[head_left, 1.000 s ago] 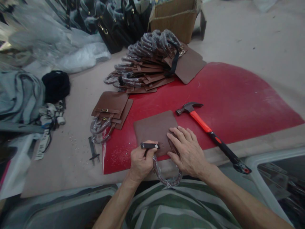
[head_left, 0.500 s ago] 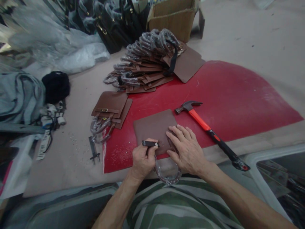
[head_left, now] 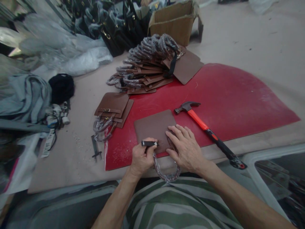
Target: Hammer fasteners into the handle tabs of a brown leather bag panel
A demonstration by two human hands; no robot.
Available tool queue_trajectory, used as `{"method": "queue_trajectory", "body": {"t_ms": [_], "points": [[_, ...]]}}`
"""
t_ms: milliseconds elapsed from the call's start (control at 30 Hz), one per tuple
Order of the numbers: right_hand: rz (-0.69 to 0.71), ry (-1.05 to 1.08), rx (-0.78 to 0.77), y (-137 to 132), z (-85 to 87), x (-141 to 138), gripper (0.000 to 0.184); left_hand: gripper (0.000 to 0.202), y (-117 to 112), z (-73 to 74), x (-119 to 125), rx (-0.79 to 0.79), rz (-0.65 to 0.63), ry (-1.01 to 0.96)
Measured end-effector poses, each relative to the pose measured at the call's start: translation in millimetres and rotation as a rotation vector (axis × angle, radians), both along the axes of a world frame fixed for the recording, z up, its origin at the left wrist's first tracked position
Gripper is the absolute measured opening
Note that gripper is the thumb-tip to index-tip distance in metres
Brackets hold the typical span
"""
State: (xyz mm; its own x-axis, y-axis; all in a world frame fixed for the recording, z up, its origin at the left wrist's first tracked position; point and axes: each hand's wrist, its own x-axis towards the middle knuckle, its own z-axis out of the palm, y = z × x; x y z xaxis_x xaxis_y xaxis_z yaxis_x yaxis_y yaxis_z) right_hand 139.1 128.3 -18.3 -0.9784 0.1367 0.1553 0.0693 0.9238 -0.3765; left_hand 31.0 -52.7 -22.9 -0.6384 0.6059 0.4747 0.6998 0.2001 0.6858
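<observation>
A brown leather bag panel [head_left: 153,127] lies face down on the red mat [head_left: 226,95], its plastic-wrapped handle [head_left: 165,173] hanging over the table's near edge. My left hand [head_left: 141,157] is shut on a small dark punch tool [head_left: 149,143] held against the panel's near edge. My right hand [head_left: 187,148] lies flat on the panel's right part, fingers spread, pressing it down.
A hammer with an orange and black handle [head_left: 207,132] lies on the mat right of my hand. Two finished panels [head_left: 111,108] sit to the left, a big stack of panels [head_left: 150,63] behind, a cardboard box [head_left: 175,20] beyond. A small metal tool [head_left: 95,149] lies left of the mat.
The hands and panel stay as they were. Only the camera view has shifted slightly.
</observation>
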Motion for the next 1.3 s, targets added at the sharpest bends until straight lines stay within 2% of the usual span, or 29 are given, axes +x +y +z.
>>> {"method": "queue_trajectory", "body": {"t_ms": [200, 367, 667, 800, 900, 967, 1067, 1133, 1200, 1267, 1300], "points": [[0.003, 0.016, -0.021, 2, 0.6, -1, 0.058, 0.011, 1, 2.6, 1, -0.022, 0.062, -0.148], [-0.011, 0.048, -0.036, -3, -1.8, 5, 0.052, 0.012, 0, 3.9, 1, -0.010, 0.062, -0.117], [-0.085, 0.164, -0.147, -34, -9.4, 36, 0.045, 0.013, -5, 2.8, 7, 0.006, 0.077, -0.045], [-0.092, 0.171, -0.146, -34, -9.6, 34, 0.043, 0.013, -7, 1.7, 6, 0.005, 0.054, -0.077], [-0.099, 0.247, -0.213, -30, -9.5, 36, 0.041, 0.012, -8, 1.5, 6, 0.018, 0.038, -0.083], [-0.168, 0.301, -0.325, -30, -7.5, 42, 0.036, 0.012, -8, 1.9, 6, 0.022, 0.037, -0.095], [-0.394, 0.305, -0.605, -36, -1.8, 56, 0.032, 0.011, -7, 3.3, 7, 0.028, 0.047, -0.118], [-0.596, 0.264, -0.913, -43, 1.4, 64, 0.035, 0.011, -7, 4.0, 6, 0.025, 0.053, -0.139], [-0.787, 0.200, -1.295, -51, 3.1, 69, 0.039, 0.011, -8, 3.9, 6, 0.018, 0.061, -0.166], [-0.895, 0.146, -1.614, -56, 3.9, 69, 0.041, 0.012, -8, 3.0, 6, 0.016, 0.067, -0.176], [-0.914, 0.128, -1.723, -58, 4.2, 68, 0.041, 0.012, -9, 2.3, 6, 0.017, 0.069, -0.172]]}}
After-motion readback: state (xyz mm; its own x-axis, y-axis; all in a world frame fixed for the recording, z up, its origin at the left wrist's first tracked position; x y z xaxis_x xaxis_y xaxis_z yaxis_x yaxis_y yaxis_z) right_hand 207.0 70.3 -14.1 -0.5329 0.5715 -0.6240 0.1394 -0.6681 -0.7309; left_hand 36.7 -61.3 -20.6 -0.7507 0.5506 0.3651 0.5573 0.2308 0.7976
